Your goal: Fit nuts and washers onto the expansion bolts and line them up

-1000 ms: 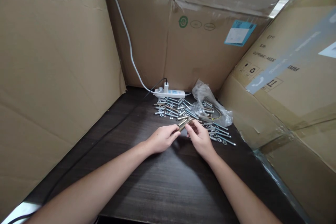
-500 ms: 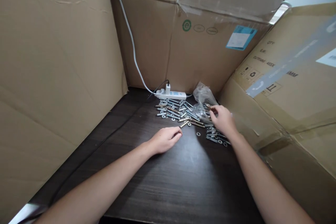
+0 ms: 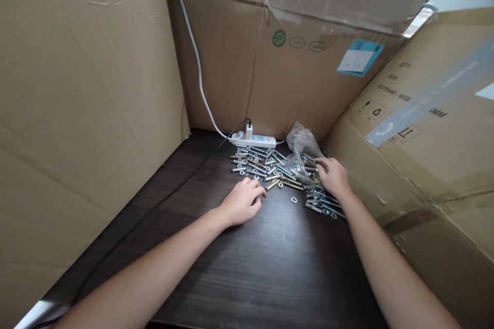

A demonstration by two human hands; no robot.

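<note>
My left hand [image 3: 242, 202] rests low over the dark table with its fingers apart and bent. Just beyond its fingertips lies a brass-coloured bolt [image 3: 272, 185], at the near edge of a spread of silver and brass bolts [image 3: 252, 163] with washers among them. My right hand [image 3: 335, 179] is at the right side of a clear plastic bag [image 3: 301, 143], thumb and fingers closed on a bolt there, partly hidden by the fingers. Below that hand lies a second group of silver bolts [image 3: 318, 199] with washers. A single washer [image 3: 294, 200] sits between the two groups.
A white power strip [image 3: 252, 140] with a plugged-in charger stands behind the bolts. A white cable [image 3: 196, 56] and a black cable [image 3: 165, 194] run from it. Large cardboard boxes wall in the dark table [image 3: 239, 267] at the left [image 3: 88, 113], back [image 3: 224, 56] and right [image 3: 428, 164].
My left fingers have spread away from the brass bolt, which now lies on the table. My right hand has shifted slightly right and down beside the bag. The view has turned slightly.
</note>
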